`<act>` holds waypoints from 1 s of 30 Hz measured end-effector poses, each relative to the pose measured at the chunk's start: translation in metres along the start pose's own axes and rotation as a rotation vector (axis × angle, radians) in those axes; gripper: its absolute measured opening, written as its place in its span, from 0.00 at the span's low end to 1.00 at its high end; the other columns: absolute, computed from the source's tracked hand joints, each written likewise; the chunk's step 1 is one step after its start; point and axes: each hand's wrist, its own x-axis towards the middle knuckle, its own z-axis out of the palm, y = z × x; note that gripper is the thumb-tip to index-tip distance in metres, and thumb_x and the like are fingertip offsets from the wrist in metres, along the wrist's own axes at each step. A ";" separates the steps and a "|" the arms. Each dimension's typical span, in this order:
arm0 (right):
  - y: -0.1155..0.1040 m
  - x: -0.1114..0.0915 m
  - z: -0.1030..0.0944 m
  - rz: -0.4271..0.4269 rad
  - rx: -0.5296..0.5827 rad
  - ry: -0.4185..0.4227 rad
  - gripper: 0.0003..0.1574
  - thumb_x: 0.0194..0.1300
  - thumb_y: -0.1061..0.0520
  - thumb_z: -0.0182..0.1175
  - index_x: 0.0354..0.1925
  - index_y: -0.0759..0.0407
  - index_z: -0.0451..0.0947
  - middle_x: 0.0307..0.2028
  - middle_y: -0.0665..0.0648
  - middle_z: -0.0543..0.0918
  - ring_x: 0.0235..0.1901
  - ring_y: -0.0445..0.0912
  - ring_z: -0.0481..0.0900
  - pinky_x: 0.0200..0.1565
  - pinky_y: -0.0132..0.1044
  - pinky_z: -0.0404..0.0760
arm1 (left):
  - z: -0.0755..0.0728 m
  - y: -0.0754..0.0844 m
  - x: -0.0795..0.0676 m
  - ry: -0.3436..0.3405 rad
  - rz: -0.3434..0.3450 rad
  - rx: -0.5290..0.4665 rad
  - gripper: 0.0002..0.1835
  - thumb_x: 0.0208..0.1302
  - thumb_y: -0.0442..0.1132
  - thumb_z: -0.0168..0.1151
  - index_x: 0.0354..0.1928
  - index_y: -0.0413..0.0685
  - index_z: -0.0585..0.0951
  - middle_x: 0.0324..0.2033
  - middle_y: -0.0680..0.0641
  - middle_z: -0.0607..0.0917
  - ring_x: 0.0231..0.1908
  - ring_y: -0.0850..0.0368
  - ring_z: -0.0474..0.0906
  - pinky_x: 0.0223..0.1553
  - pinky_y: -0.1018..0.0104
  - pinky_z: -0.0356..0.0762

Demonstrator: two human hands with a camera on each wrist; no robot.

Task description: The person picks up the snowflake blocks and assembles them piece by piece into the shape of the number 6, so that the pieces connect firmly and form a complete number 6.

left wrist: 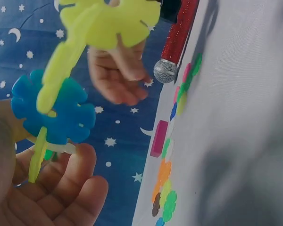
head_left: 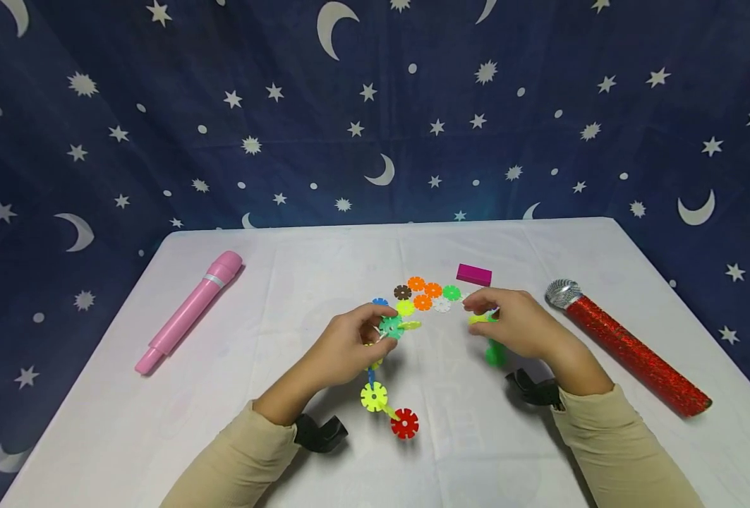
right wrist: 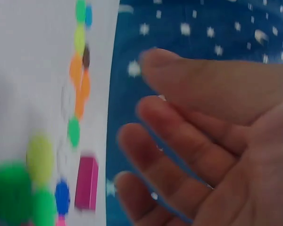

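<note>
My left hand (head_left: 344, 346) pinches a chain of interlocking snowflake discs above the table. Near its fingertips is a green disc (head_left: 390, 327) with a yellow disc (head_left: 410, 325) slotted into it; lower down hang a yellow disc (head_left: 373, 397) and a red disc (head_left: 405, 424). The left wrist view shows a blue disc (left wrist: 54, 113) and a large yellow disc (left wrist: 127, 26) of this chain up close. My right hand (head_left: 521, 323) hovers with loosely bent fingers and nothing between them. Below it, partly covered, lie green discs (head_left: 495, 353) and a yellow disc (head_left: 477, 319).
Loose discs, including an orange disc (head_left: 433, 290) and a brown disc (head_left: 403, 292), lie mid-table. Behind them sits a magenta block (head_left: 474, 274). A pink microphone-like stick (head_left: 187, 314) lies left; a red glittery microphone (head_left: 635, 353) lies right. A starry curtain (head_left: 375, 113) hangs behind.
</note>
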 end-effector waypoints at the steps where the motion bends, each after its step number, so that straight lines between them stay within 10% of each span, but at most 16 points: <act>1: 0.004 -0.001 -0.003 0.021 -0.015 -0.017 0.23 0.61 0.60 0.70 0.54 0.65 0.80 0.48 0.60 0.85 0.49 0.56 0.81 0.52 0.56 0.78 | 0.000 0.000 0.000 -0.003 -0.002 -0.007 0.21 0.63 0.34 0.68 0.58 0.41 0.78 0.36 0.50 0.82 0.30 0.59 0.78 0.27 0.68 0.76; 18: 0.036 -0.016 -0.003 0.139 -0.188 -0.166 0.50 0.47 0.54 0.79 0.64 0.72 0.70 0.59 0.73 0.75 0.60 0.68 0.71 0.60 0.65 0.68 | -0.003 -0.001 0.001 -0.007 0.009 -0.017 0.20 0.63 0.34 0.68 0.57 0.40 0.78 0.34 0.52 0.81 0.31 0.58 0.76 0.29 0.69 0.75; 30: 0.026 -0.008 0.015 0.064 -0.160 -0.143 0.42 0.51 0.58 0.76 0.61 0.73 0.73 0.57 0.70 0.77 0.57 0.65 0.73 0.60 0.62 0.69 | -0.003 0.002 0.000 -0.011 -0.021 -0.014 0.20 0.63 0.34 0.68 0.57 0.41 0.78 0.33 0.52 0.80 0.31 0.57 0.75 0.28 0.69 0.73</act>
